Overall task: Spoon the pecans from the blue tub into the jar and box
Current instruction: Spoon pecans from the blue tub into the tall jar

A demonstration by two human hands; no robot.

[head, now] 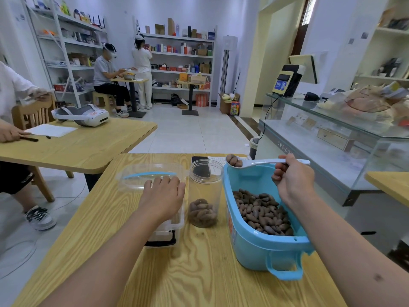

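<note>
While the right hand point(292, 178) pinches the white spoon point(269, 162) by its handle, fingers curled round it, a load of pecans point(234, 160) rides in the bowl above the far rim of the blue tub point(254, 242). Step: transfer. Spoon lies roughly level, long axis left-right, bowl pointing left toward the clear jar point(204, 191), partly filled. Left hand point(163, 196) rests flat, fingers relaxed, on the clear box point(137, 176). Next: carry left over jar mouth, tip.

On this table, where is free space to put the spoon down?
Free: the wide near strip of table, in front of the jar and between the forearms. Crowded: the far edge, where box, jar, phone and tub stand close together.
</note>
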